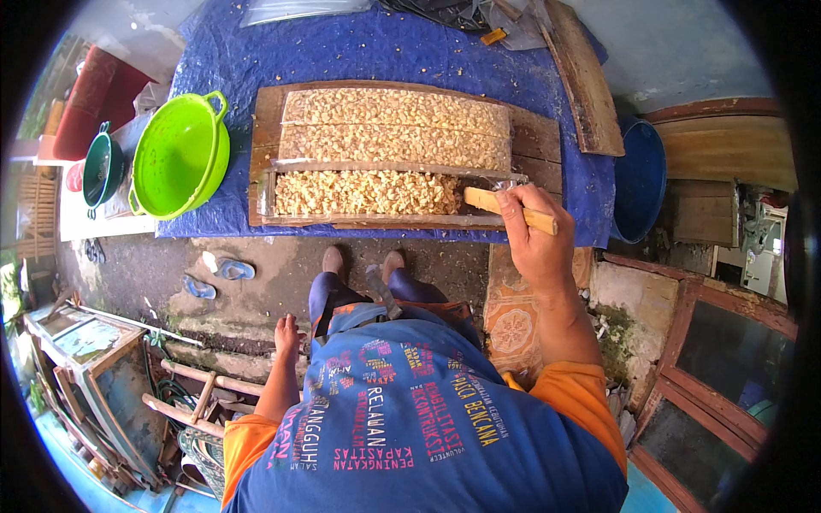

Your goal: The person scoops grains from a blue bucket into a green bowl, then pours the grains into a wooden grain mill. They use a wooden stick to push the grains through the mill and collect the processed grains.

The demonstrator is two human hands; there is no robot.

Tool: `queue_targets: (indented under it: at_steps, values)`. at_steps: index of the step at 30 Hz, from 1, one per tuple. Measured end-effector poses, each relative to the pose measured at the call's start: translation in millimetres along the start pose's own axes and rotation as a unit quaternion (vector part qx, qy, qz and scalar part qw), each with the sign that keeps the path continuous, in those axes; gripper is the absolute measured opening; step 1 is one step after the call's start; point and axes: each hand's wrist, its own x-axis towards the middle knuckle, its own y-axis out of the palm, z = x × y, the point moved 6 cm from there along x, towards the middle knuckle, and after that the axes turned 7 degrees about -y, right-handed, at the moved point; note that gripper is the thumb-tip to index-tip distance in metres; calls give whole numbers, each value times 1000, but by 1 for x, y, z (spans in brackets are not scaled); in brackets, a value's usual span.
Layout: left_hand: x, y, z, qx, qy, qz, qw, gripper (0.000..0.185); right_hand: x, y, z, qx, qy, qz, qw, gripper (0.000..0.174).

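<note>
My right hand (pixel 539 221) grips a flat wooden paddle (pixel 494 202). Its far end lies inside a long wooden frame (pixel 385 220) lined with clear plastic, at the right edge of a layer of loose pale beans (pixel 365 192) that look like split soybeans. Between that layer and the frame's right end, a dark gap shows. Behind the frame, flat plastic-wrapped slabs of the same beans (pixel 394 125) rest on a wooden board (pixel 539 138). My left hand (pixel 288 336) hangs low beside my body, away from the table, with nothing visible in it.
A blue tarpaulin (pixel 218 70) covers the table. At left stand a lime-green colander (pixel 179 157) and a dark green basin (pixel 102 165). A plank (pixel 587 83) lies at right, near a blue barrel (pixel 640 179). Blue sandals (pixel 234 269) and a bamboo ladder (pixel 204 397) are on the ground.
</note>
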Motion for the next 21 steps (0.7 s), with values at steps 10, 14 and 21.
queue_targets:
  at_steps: [10,14,21]
  values:
    - [-2,2,1,-16,-12,-3,1000,45,-2,0,0,-10,15,14,1000,17]
    - [-4,2,1,-12,-6,3,1000,45,2,0,-2,-33,3,-17,999,16]
    - [-6,1,5,-28,-8,2,1000,43,3,5,3,1,-16,-17,1000,13]
